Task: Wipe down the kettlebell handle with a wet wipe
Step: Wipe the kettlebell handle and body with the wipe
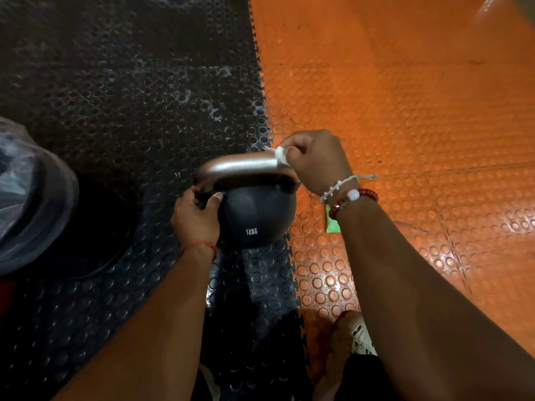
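Observation:
A black kettlebell (254,215) marked 12KG stands on the floor where black and orange mats meet. Its silver handle (240,166) arches over the top. My right hand (315,160) grips the handle's right end with a white wet wipe (280,154) bunched under the fingers. My left hand (197,215) grips the left base of the handle, thumb against the ball.
A bin lined with a clear plastic bag (26,198) stands at the left on the black studded mat (115,96). A green packet (333,224) lies on the orange studded mat (405,111), partly hidden behind my right wrist. My sandalled foot (359,334) is below.

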Action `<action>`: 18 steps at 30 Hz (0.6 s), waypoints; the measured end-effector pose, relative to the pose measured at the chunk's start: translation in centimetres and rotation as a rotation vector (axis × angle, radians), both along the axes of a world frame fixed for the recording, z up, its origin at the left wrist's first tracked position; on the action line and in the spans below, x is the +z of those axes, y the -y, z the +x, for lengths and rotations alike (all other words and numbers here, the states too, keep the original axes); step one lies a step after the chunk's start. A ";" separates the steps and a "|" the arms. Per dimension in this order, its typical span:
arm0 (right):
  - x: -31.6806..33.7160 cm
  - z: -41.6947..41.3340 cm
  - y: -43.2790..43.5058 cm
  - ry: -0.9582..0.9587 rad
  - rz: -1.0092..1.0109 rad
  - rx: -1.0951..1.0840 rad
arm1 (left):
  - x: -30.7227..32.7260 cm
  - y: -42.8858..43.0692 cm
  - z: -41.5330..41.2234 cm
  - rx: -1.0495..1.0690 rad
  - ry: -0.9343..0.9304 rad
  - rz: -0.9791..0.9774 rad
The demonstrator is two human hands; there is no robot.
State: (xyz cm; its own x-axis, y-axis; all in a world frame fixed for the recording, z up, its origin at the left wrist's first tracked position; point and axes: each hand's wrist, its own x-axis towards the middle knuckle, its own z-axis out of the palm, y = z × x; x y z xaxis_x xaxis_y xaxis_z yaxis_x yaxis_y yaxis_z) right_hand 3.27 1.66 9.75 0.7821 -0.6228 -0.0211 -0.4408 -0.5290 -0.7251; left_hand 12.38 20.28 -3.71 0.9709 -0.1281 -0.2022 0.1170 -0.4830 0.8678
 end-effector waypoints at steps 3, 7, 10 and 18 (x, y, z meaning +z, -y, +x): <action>0.2 -0.4 -0.5 -0.006 -0.048 0.020 | -0.1 -0.1 -0.1 0.001 -0.001 -0.019; 0.4 -0.2 0.2 -0.022 -0.004 -0.002 | -0.1 -0.1 -0.2 -0.008 0.003 -0.015; 0.6 0.2 -0.5 -0.032 -0.062 0.050 | -0.1 -0.1 -0.1 -0.004 0.001 -0.010; 0.5 0.6 0.6 -0.047 0.029 0.061 | 0.0 0.0 -0.1 0.002 -0.004 -0.009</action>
